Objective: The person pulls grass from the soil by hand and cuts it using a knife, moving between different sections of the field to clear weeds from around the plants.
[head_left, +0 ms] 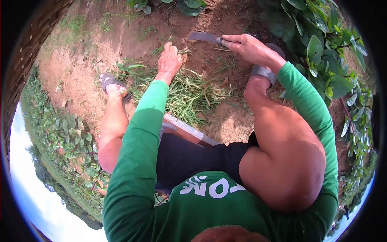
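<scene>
My right hand (248, 50) is closed around the short handle of a knife (203, 37). Its flat, dark blade points left, just above the bare soil. My left hand (169, 62) is closed, fingers bent down near the ground to the left of the blade tip. Thin grass stems (184, 51) stick out beside its fingers; the fingertips are partly hidden. Below both hands, between my feet, lies a loose pile of pulled green grass (193, 94).
I sit on a low wooden seat (189, 129). Sandals (109, 80) are on my feet, either side of the pile. Broad-leaved plants (328, 60) crowd the right side, close to my right arm. More leafy rows (68, 137) grow at left. Small grass tufts (76, 25) dot the reddish soil.
</scene>
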{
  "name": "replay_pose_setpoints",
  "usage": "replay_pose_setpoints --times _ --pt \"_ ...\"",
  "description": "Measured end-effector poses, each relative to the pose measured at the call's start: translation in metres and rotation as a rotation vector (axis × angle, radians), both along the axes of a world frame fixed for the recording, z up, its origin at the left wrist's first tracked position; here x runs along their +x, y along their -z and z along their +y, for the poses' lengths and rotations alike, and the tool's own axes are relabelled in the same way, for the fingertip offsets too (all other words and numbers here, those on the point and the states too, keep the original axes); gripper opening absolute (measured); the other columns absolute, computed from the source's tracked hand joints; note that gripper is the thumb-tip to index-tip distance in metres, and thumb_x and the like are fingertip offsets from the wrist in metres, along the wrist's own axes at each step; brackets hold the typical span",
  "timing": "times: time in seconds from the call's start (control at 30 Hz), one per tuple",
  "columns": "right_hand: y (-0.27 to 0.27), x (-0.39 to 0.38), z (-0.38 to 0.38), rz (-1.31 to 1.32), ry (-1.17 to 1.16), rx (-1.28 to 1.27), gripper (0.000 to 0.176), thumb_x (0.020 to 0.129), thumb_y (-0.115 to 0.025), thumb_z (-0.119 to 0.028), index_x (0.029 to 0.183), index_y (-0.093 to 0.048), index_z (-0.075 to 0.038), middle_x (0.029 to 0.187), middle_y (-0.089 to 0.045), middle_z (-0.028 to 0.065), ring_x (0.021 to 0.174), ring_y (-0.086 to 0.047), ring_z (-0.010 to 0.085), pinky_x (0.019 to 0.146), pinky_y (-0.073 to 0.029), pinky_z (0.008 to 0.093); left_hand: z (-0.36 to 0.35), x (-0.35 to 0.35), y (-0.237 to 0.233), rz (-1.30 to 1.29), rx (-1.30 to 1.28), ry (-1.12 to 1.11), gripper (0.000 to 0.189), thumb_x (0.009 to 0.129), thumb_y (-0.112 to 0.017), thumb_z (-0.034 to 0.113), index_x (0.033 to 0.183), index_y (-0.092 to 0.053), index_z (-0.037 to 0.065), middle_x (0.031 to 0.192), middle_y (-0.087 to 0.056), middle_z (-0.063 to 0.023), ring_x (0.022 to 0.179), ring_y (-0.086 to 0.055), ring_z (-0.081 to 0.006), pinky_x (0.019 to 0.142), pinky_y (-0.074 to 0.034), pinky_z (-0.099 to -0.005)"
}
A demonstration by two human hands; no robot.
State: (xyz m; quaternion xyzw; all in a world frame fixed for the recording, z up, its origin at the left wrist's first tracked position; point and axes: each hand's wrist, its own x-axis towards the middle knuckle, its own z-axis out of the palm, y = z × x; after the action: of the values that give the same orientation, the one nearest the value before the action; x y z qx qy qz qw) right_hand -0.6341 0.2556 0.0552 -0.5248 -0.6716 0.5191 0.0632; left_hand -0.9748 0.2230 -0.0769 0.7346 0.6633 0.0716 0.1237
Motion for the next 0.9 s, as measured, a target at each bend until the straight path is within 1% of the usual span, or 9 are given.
replay_pose_setpoints --times 0.17,0.2,0.3,0.47,0.5,0.53,0.67,0.77,0.9 --pt "0.015 -0.039 0.022 -0.02 -0.101 0.004 0.044 0.105 -0.057 -0.039 0.143 -0.062 -0.018 0.098 -0.072 0.0105 0.09 -0.067 0.0214 0.086 -0.052 0.0365 0.032 -0.008 -0.011 -0.033 -0.317 -0.371 0.032 0.101 -0.054 0.029 0.117 -0.051 0.001 0.108 -0.069 -0.0299 0.104 -0.065 -0.0504 0.089 -0.052 -0.0562" --pt "0.022 -0.051 0.028 -0.02 -0.109 -0.002 0.044 0.105 -0.057 -0.04 0.143 -0.063 -0.019 0.096 -0.072 0.0099 0.088 -0.066 0.0207 0.084 -0.052 0.0363 0.035 -0.013 -0.004 0.011 -0.311 -0.322 0.033 0.103 -0.05 0.03 0.116 -0.054 0.0 0.101 -0.071 -0.0287 0.097 -0.068 -0.0512 0.087 -0.053 -0.0573" --pt "0.051 -0.087 0.034 -0.017 -0.095 -0.08 0.045 0.105 -0.056 -0.041 0.143 -0.063 -0.019 0.096 -0.071 0.0094 0.087 -0.065 0.0202 0.083 -0.052 0.0362 0.039 -0.028 0.01 0.038 -0.404 -0.263 0.042 0.106 -0.041 0.032 0.115 -0.063 -0.002 0.113 -0.071 -0.0286 0.105 -0.067 -0.0506 0.091 -0.053 -0.0551" --pt "0.058 -0.082 0.016 0.01 -0.085 0.009 0.046 0.104 -0.06 -0.04 0.144 -0.062 -0.016 0.097 -0.071 0.0078 0.087 -0.063 0.0153 0.082 -0.051 0.0339 0.026 -0.053 0.011 0.178 -0.525 -0.134 0.037 0.105 -0.045 0.025 0.111 -0.071 0.0 0.116 -0.072 -0.026 0.107 -0.067 -0.0491 0.092 -0.053 -0.0546" --pt "0.034 -0.072 0.016 -0.016 -0.166 -0.075 0.046 0.104 -0.06 -0.039 0.143 -0.062 -0.015 0.095 -0.071 0.0071 0.087 -0.063 0.015 0.083 -0.051 0.0335 0.019 -0.065 0.02 0.222 -0.579 -0.12 0.036 0.104 -0.045 0.025 0.11 -0.071 0.001 0.117 -0.071 -0.026 0.108 -0.067 -0.049 0.092 -0.053 -0.0549" --pt "0.008 -0.063 0.017 -0.042 -0.25 -0.161 0.047 0.104 -0.06 -0.039 0.143 -0.062 -0.013 0.094 -0.07 0.0065 0.086 -0.063 0.0148 0.083 -0.051 0.0331 0.012 -0.079 0.03 0.233 -0.623 -0.08 0.038 0.105 -0.049 0.031 0.123 -0.065 0.003 0.112 -0.072 -0.026 0.107 -0.068 -0.0484 0.089 -0.054 -0.0555" --pt "-0.018 -0.037 0.017 -0.147 -0.153 -0.065 0.047 0.103 -0.058 -0.039 0.142 -0.063 -0.013 0.1 -0.074 0.013 0.094 -0.069 0.0238 0.089 -0.053 0.0368 0.003 -0.06 0.003 0.028 -0.259 -0.139 0.054 0.104 -0.052 0.049 0.134 -0.051 0.004 0.093 -0.072 -0.0261 0.095 -0.07 -0.0455 0.079 -0.055 -0.0561" --pt "-0.025 -0.029 0.035 -0.123 -0.136 0.091 0.047 0.105 -0.056 -0.038 0.144 -0.061 -0.011 0.091 -0.071 0.0122 0.086 -0.069 0.0227 0.084 -0.054 0.0365 0.04 -0.024 -0.014 -0.033 -0.185 -0.075 0.043 0.105 -0.051 0.043 0.123 -0.052 0.004 0.091 -0.073 -0.0251 0.089 -0.07 -0.0463 0.075 -0.054 -0.0578" --pt "-0.04 -0.046 0.064 -0.167 -0.181 0.097 0.049 0.105 -0.056 -0.038 0.145 -0.059 -0.011 0.086 -0.068 0.0114 0.083 -0.066 0.0205 0.079 -0.053 0.0368 0.083 -0.018 0.013 -0.034 -0.092 -0.198 0.032 0.106 -0.05 0.034 0.114 -0.053 0.004 0.095 -0.073 -0.0244 0.087 -0.071 -0.0468 0.074 -0.054 -0.0581"
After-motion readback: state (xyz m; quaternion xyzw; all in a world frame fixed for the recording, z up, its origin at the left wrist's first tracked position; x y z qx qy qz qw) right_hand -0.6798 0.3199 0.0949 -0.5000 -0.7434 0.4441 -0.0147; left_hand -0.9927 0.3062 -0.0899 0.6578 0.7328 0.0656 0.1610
